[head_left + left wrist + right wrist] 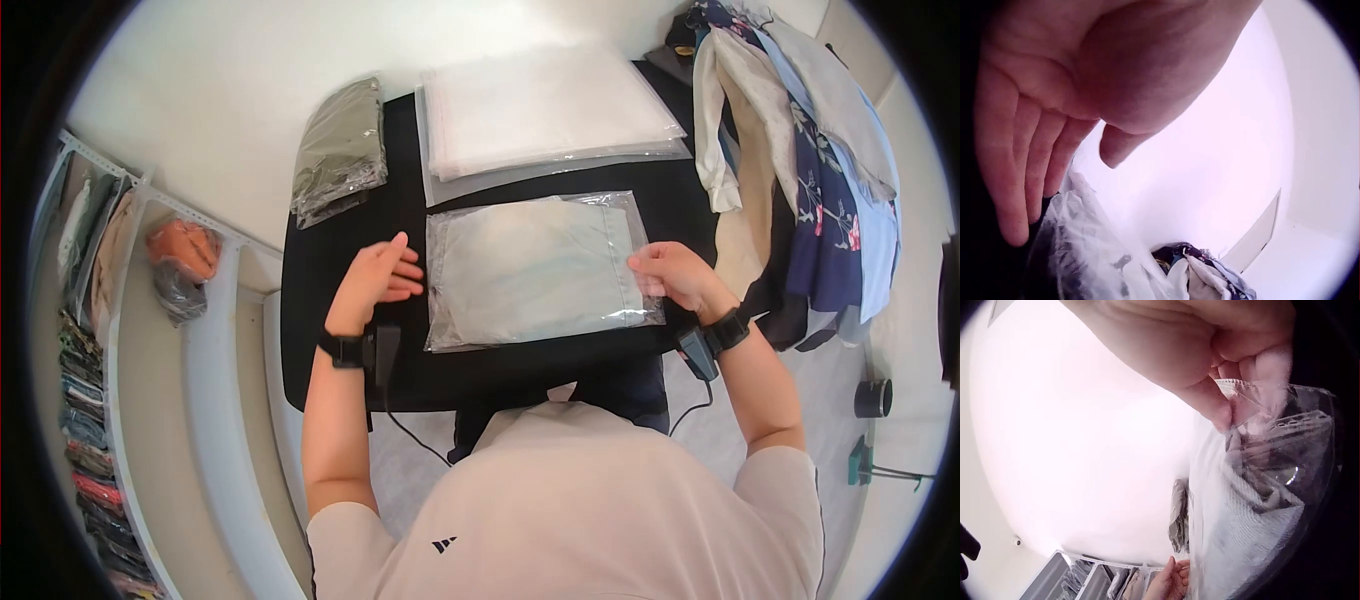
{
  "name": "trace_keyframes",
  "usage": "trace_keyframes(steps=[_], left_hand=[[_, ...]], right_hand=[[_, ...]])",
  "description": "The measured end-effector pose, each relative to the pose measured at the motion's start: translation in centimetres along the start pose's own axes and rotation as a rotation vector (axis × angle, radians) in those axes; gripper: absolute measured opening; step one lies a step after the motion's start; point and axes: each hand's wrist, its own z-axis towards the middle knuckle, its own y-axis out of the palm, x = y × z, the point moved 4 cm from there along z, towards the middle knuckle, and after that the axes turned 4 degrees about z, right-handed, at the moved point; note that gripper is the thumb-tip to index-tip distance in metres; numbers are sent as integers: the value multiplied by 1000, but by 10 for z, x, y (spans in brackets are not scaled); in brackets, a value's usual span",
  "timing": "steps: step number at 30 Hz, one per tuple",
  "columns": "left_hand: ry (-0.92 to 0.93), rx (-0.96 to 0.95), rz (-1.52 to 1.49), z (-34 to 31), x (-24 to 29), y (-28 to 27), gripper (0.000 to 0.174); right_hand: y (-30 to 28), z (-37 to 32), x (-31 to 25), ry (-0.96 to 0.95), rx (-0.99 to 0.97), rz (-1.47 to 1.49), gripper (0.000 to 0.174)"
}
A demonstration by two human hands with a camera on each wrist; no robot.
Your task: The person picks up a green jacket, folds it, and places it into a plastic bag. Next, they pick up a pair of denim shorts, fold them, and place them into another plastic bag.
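A folded pale blue-grey garment in a clear plastic bag (535, 272) lies on the black-topped table in front of the person. At the bag's right edge the right hand (677, 274) pinches the plastic between thumb and fingers. The right wrist view shows the thumb on top of the bag (1244, 519) and fingers seen through the film beneath. Just off the left edge, the left hand (382, 272) is held with its fingers extended and nothing in them. In the left wrist view its palm (1054, 75) faces the camera, fingertips close to the clear plastic.
Behind the bag lies a stack of clear plastic bags (545, 110). Bagged olive garments (345, 145) are piled at the table's back left. Loose clothes (800, 170) hang in a heap at the right. Shelves with packed clothes (95, 420) line the left side.
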Motion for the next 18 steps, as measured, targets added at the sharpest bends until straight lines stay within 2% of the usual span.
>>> trace_keyframes(steps=[1, 2, 4, 7, 12, 14, 18], left_hand=[[18, 4, -21, 12, 1, -3, 40], [22, 11, -24, 25, -2, -2, 40], [230, 68, -2, 49, 0, 2, 27], [176, 52, -34, 69, 0, 9, 19], [182, 111, -9, 73, 5, 16, 14], [270, 143, 9, 74, 8, 16, 14], [305, 142, 54, 83, 4, 18, 13]], right_hand=[[0, 0, 0, -3, -5, -4, 13], [-2, 1, 1, -9, -52, -2, 14], [-5, 5, 2, -26, -107, -4, 14], [-9, 7, 4, -28, -171, 29, 14], [-4, 0, 1, -29, -71, -22, 13], [-4, 1, 1, -24, -49, -48, 13], [-5, 0, 1, -26, -20, -70, 13]])
